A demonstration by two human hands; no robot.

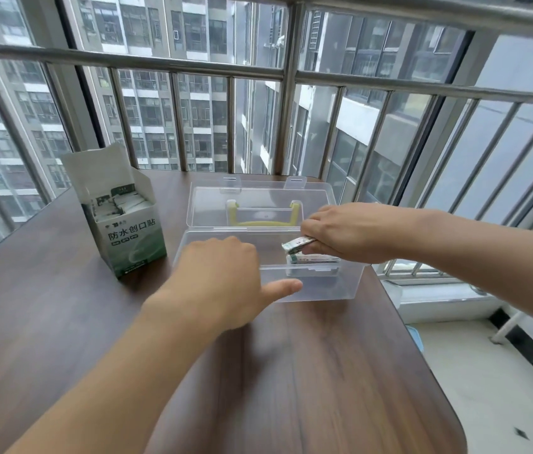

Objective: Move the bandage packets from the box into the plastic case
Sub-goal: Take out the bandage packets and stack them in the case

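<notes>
A green and white bandage box [127, 231] stands open at the table's left, with several packets [121, 204] upright inside it. To its right lies the clear plastic case [350, 286], lid [258, 198] folded back. My right hand [340, 231] hovers over the case's right end and pinches a few bandage packets [298, 245]. Below them a stack of packets [312, 263] lies inside the case. My left hand [226, 280] rests on the case's near left rim, fingers over the edge and thumb stretched along the front wall.
The dark wooden table [258, 371] ends in a rounded corner at the lower right. A metal railing [284, 77] and windows close off the far side. The tiled floor [504, 388] drops away to the right.
</notes>
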